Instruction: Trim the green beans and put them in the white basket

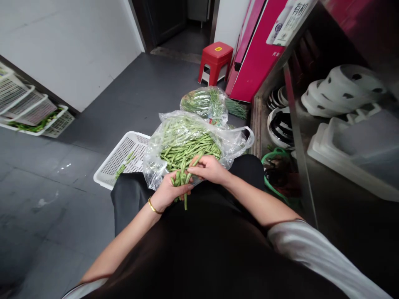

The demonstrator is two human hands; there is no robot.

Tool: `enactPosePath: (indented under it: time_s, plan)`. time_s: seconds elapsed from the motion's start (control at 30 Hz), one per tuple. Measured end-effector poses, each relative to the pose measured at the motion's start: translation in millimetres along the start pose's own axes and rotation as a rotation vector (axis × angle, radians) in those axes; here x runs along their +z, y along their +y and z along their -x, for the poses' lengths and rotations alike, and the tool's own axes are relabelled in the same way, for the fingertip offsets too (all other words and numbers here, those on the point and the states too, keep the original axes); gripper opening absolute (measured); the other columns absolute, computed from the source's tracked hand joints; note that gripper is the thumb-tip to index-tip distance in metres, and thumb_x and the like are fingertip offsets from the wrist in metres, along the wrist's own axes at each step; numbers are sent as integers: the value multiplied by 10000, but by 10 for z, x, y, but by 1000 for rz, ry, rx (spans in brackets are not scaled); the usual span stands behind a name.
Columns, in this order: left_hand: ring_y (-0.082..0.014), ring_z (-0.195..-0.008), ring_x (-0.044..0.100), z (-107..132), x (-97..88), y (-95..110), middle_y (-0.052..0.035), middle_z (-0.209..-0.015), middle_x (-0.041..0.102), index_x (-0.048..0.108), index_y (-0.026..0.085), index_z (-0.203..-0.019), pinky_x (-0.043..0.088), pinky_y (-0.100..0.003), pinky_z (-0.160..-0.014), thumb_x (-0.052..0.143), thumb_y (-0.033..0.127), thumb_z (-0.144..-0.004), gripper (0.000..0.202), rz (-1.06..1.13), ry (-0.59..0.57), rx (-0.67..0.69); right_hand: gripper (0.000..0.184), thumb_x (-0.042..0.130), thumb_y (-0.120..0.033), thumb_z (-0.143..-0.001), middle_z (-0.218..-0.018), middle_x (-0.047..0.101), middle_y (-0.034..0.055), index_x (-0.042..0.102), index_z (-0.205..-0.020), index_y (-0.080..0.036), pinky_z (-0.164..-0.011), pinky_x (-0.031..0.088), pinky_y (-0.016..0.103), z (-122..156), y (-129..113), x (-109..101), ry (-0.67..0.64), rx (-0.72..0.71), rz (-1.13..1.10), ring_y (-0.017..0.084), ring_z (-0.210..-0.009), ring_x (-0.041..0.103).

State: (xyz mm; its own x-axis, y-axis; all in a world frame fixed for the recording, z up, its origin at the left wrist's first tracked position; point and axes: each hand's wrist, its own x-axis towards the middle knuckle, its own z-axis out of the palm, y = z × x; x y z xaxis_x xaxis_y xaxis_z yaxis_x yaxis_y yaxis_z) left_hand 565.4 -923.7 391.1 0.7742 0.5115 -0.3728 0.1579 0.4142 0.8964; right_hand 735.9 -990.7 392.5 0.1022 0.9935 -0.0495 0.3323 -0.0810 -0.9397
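The left hand point(174, 189) is closed around a small bunch of green beans point(178, 179), its thumb laid across them, with 1 bean hanging below the grip. Just beside it, the right hand point(209, 168) has its thumb and forefinger pinched together on a single bean point(197, 161) that slants up over the bunch; the other fingers are curled in, and whether they touch anything I cannot tell. Both hands are at the near edge of a clear plastic bag point(154, 155), which lies open in front of the knees and holds a large heap of beans point(190, 151); its looped handle sticks out to the right. A gold bracelet point(152, 206) circles the left wrist. To the left of the bag, a white perforated basket point(124, 147) sits on the floor point(124, 95) with a few bean pieces point(124, 165) inside. Beyond the bag are a 2nd clear bag point(202, 101) of greens, some long green stalks point(236, 109) and a red stool point(216, 58). Farther left, white baskets point(34, 111) stand stacked near the wall point(71, 50).
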Motion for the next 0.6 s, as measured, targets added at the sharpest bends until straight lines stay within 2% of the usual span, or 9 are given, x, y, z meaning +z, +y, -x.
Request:
enactPosePath:
  time_s: [0.07,0.13,0.2,0.27,0.37,0.43,0.5,0.6]
  plan:
    - [-66,-336,444,-10,29,-30,27,-472,558,581,135,-724,359,-168,-323,764,222,-595,240,105,43,-43,251,475,-369,-869,-648,549,5,562,-845,-135,-560,415,226,-35,13,150,118,-102,196,110,-574,514]
    - [-50,-317,398,-23,40,-58,39,-447,523,550,139,-671,331,-163,-314,752,233,-597,235,230,94,-102,200,452,-297,-876,-777,596,72,552,-810,-136,-654,435,256,-76,42,239,190,-193,447,148,-708,558]
    - [-51,-326,403,-39,22,-67,36,-458,522,542,137,-656,333,-166,-318,745,235,-601,232,267,147,-124,169,462,-264,-870,-836,608,104,542,-794,-135,-681,439,267,-114,74,246,195,-169,582,166,-760,571]
    - [-57,-348,430,-56,-26,-52,27,-504,551,563,132,-688,351,-173,-335,743,228,-610,219,225,218,-50,170,496,-286,-862,-744,608,66,528,-776,-143,-616,442,243,-126,90,214,85,-34,488,146,-672,577]
    - [-57,-400,467,-78,-113,-8,13,-627,610,599,129,-783,381,-179,-379,751,217,-617,242,116,279,114,210,525,-344,-848,-518,529,-40,502,-749,-161,-469,416,195,-79,80,225,-290,179,71,97,-455,526]
    - [-72,-464,511,-81,-150,12,1,-682,633,599,130,-798,411,-185,-430,766,211,-600,271,30,272,165,208,537,-328,-836,-464,491,-73,489,-722,-161,-415,392,174,-27,64,279,-485,247,-144,73,-379,486]
    - [-87,-498,529,-75,-161,16,8,-653,626,577,138,-772,425,-192,-464,778,205,-585,282,-28,282,187,220,556,-312,-821,-483,504,-73,481,-687,-154,-404,387,159,12,47,320,-508,250,-208,55,-368,482]
    - [-87,-478,510,-61,-135,5,28,-604,597,558,148,-765,412,-194,-449,779,202,-584,291,-34,268,179,223,559,-319,-819,-497,521,-71,500,-684,-152,-408,391,144,25,33,292,-439,184,-127,50,-386,511]
